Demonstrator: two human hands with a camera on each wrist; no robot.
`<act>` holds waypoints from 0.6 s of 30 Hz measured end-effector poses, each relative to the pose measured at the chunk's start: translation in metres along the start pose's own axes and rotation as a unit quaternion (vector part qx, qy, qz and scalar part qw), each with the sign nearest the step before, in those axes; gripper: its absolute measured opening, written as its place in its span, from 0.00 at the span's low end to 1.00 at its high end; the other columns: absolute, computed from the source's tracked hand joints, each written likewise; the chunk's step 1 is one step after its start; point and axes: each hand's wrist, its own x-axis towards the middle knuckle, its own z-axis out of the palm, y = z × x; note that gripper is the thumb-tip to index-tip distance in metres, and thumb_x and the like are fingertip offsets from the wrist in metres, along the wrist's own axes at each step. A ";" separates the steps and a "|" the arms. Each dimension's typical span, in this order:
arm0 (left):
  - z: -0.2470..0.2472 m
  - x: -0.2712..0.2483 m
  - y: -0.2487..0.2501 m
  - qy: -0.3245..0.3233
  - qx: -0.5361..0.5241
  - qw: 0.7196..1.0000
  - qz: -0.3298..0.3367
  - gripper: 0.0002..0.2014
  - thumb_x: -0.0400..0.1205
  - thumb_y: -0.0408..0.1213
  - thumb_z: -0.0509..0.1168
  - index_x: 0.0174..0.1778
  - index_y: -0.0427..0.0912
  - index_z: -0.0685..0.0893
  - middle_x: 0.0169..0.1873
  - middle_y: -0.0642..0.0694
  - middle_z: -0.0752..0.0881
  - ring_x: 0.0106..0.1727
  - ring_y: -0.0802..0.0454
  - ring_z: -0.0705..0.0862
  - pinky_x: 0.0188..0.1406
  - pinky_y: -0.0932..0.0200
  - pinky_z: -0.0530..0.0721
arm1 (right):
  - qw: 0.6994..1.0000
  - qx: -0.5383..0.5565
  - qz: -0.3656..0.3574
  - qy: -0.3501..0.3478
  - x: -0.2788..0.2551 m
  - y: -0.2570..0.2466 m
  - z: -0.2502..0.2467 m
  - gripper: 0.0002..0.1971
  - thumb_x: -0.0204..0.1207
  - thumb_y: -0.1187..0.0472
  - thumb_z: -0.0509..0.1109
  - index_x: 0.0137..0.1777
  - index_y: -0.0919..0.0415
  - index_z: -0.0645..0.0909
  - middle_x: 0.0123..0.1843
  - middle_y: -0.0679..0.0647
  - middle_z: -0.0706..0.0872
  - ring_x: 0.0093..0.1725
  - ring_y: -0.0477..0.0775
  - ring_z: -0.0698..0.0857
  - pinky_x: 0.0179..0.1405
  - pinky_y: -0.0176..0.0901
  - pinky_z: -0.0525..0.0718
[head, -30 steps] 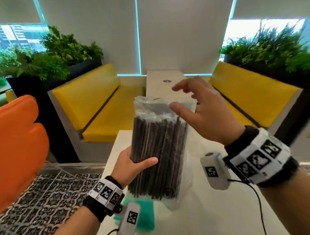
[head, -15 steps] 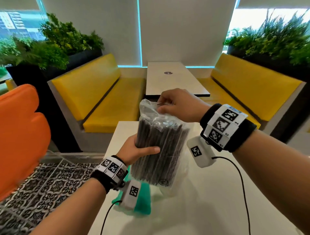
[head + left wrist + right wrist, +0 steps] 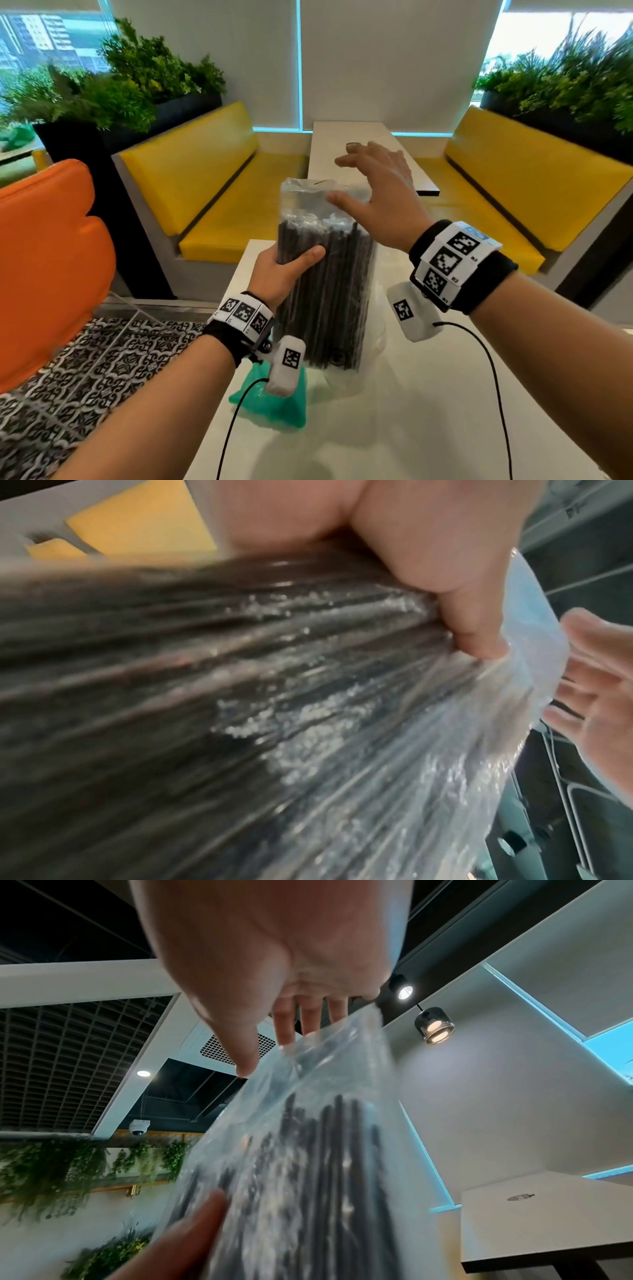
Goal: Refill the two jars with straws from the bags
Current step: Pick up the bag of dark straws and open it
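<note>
A clear plastic bag of black straws (image 3: 329, 284) stands upright above the white table (image 3: 394, 428). My left hand (image 3: 287, 267) grips it round the middle, thumb across the front. My right hand (image 3: 346, 178) hovers at the bag's empty top flap with fingers spread and holds nothing; its thumb is at the flap's edge. The left wrist view shows the bag (image 3: 274, 696) under my thumb. From the right wrist I see the bag (image 3: 308, 1164) below my spread right hand (image 3: 270, 1053). A clear glass jar (image 3: 373, 346) stands on the table behind the bag, mostly hidden. A green bag (image 3: 274, 407) lies under my left wrist.
An orange chair (image 3: 44, 257) is close on the left over a patterned floor. Yellow benches (image 3: 212, 178) flank a second white table (image 3: 342, 144) straight ahead. Planters stand behind the benches.
Half a second ago my right hand was closed on the bag's top; it has let go and opened above it. The left hand still holds the bag.
</note>
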 end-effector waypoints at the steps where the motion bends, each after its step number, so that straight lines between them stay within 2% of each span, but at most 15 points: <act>1: -0.001 0.001 0.001 0.023 -0.017 0.999 -0.014 0.16 0.74 0.44 0.78 0.55 0.44 0.90 0.52 0.48 0.93 0.57 0.51 0.91 0.64 0.45 0.86 | 1.000 0.006 0.003 0.016 -0.002 0.002 0.001 0.26 0.77 0.43 0.71 0.73 0.51 0.76 0.79 0.50 0.72 0.83 0.56 0.61 0.84 0.58 0.50; 2: -0.001 0.002 0.002 0.047 -0.040 0.998 -0.028 0.15 0.73 0.45 0.78 0.53 0.45 0.90 0.51 0.47 0.93 0.56 0.50 0.91 0.63 0.44 0.86 | 0.999 0.013 0.011 0.028 -0.004 0.004 0.003 0.29 0.77 0.44 0.71 0.75 0.52 0.73 0.80 0.51 0.70 0.83 0.56 0.60 0.84 0.58 0.51; 4: -0.003 0.003 0.006 0.087 -0.086 0.991 -0.054 0.12 0.74 0.45 0.78 0.50 0.46 0.90 0.49 0.46 0.93 0.56 0.46 0.91 0.61 0.45 0.87 | 0.998 0.035 0.043 0.025 -0.009 0.008 0.005 0.37 0.76 0.43 0.72 0.81 0.54 0.64 0.83 0.55 0.63 0.83 0.57 0.58 0.83 0.53 0.53; 6: -0.007 0.008 0.008 0.119 -0.116 0.983 -0.079 0.10 0.75 0.45 0.77 0.47 0.47 0.87 0.46 0.47 0.93 0.52 0.45 0.91 0.57 0.46 0.88 | 0.994 0.064 0.088 -0.029 -0.015 0.012 0.009 0.47 0.74 0.43 0.74 0.85 0.57 0.52 0.85 0.57 0.56 0.84 0.58 0.56 0.81 0.51 0.56; 7: -0.009 0.010 0.009 0.131 -0.121 0.980 -0.089 0.12 0.74 0.47 0.77 0.46 0.47 0.85 0.45 0.47 0.92 0.50 0.46 0.91 0.55 0.47 0.88 | 0.987 0.079 0.119 -0.076 -0.018 0.014 0.012 0.51 0.73 0.42 0.75 0.85 0.58 0.47 0.85 0.59 0.57 0.83 0.59 0.59 0.80 0.51 0.60; 8: -0.011 0.014 0.008 0.147 -0.129 0.976 -0.096 0.17 0.72 0.52 0.79 0.48 0.47 0.85 0.46 0.47 0.92 0.50 0.46 0.91 0.56 0.46 0.87 | 0.976 0.085 0.150 -0.135 -0.021 0.016 0.014 0.54 0.72 0.41 0.76 0.85 0.59 0.44 0.84 0.61 0.61 0.81 0.59 0.64 0.78 0.52 0.66; 9: -0.014 0.020 0.007 0.161 -0.139 0.971 -0.109 0.27 0.67 0.58 0.81 0.53 0.45 0.85 0.50 0.46 0.92 0.53 0.45 0.90 0.58 0.44 0.87 | 0.961 0.072 0.174 -0.203 -0.023 0.017 0.016 0.53 0.71 0.40 0.76 0.85 0.60 0.47 0.80 0.62 0.68 0.77 0.60 0.72 0.72 0.51 0.73; 10: -0.015 0.023 0.007 0.171 -0.148 0.966 -0.125 0.39 0.59 0.64 0.82 0.60 0.44 0.83 0.55 0.45 0.91 0.57 0.44 0.89 0.60 0.41 0.86 | 0.944 0.039 0.188 -0.268 -0.025 0.017 0.019 0.50 0.72 0.38 0.74 0.83 0.63 0.53 0.74 0.62 0.76 0.70 0.60 0.78 0.64 0.48 0.79; 11: -0.016 0.027 0.006 0.178 -0.151 0.962 -0.139 0.50 0.53 0.69 0.82 0.67 0.44 0.81 0.60 0.46 0.89 0.60 0.43 0.88 0.62 0.39 0.85 | 0.928 0.003 0.190 -0.321 -0.027 0.017 0.021 0.43 0.73 0.37 0.72 0.78 0.65 0.64 0.65 0.61 0.81 0.61 0.58 0.83 0.54 0.44 0.82; 12: -0.018 0.030 0.004 0.179 -0.151 0.962 -0.143 0.54 0.51 0.71 0.81 0.71 0.45 0.79 0.63 0.47 0.88 0.63 0.43 0.87 0.63 0.38 0.84 | 0.919 -0.019 0.182 -0.349 -0.029 0.017 0.025 0.34 0.75 0.36 0.69 0.67 0.65 0.73 0.56 0.58 0.83 0.52 0.55 0.84 0.45 0.42 0.82; 13: -0.018 0.032 0.002 0.172 -0.143 0.964 -0.143 0.56 0.52 0.72 0.80 0.74 0.47 0.77 0.66 0.47 0.86 0.65 0.43 0.86 0.65 0.38 0.83 | 0.917 -0.023 0.173 -0.358 -0.030 0.017 0.027 0.27 0.76 0.36 0.67 0.55 0.63 0.76 0.47 0.56 0.82 0.44 0.53 0.82 0.40 0.42 0.82; 14: -0.017 0.031 0.005 0.162 -0.130 0.967 -0.146 0.57 0.54 0.73 0.78 0.77 0.47 0.74 0.71 0.46 0.83 0.69 0.43 0.83 0.68 0.38 0.81 | 0.918 -0.020 0.170 -0.359 -0.029 0.016 0.029 0.23 0.77 0.37 0.67 0.45 0.60 0.73 0.41 0.54 0.80 0.38 0.51 0.80 0.36 0.42 0.81; 15: -0.015 0.031 0.005 0.154 -0.108 0.970 -0.153 0.60 0.57 0.74 0.76 0.81 0.47 0.67 0.78 0.45 0.76 0.74 0.41 0.78 0.72 0.36 0.77 | 0.920 -0.018 0.167 -0.355 -0.028 0.015 0.029 0.23 0.78 0.38 0.66 0.40 0.58 0.69 0.38 0.52 0.77 0.34 0.49 0.77 0.33 0.41 0.78; 17: -0.010 0.027 0.005 0.143 -0.044 0.978 -0.145 0.59 0.65 0.72 0.72 0.86 0.50 0.53 0.85 0.44 0.62 0.83 0.39 0.65 0.79 0.35 0.67 | 0.923 -0.021 0.157 -0.350 -0.026 0.012 0.029 0.23 0.79 0.40 0.66 0.37 0.58 0.67 0.34 0.51 0.75 0.30 0.47 0.75 0.28 0.38 0.71; 18: -0.009 0.027 0.002 0.139 -0.019 0.981 -0.131 0.58 0.67 0.70 0.72 0.86 0.51 0.49 0.86 0.44 0.59 0.84 0.39 0.62 0.80 0.37 0.65 | 0.924 -0.020 0.151 -0.350 -0.025 0.012 0.029 0.23 0.79 0.41 0.66 0.37 0.59 0.67 0.33 0.51 0.74 0.30 0.47 0.75 0.27 0.37 0.70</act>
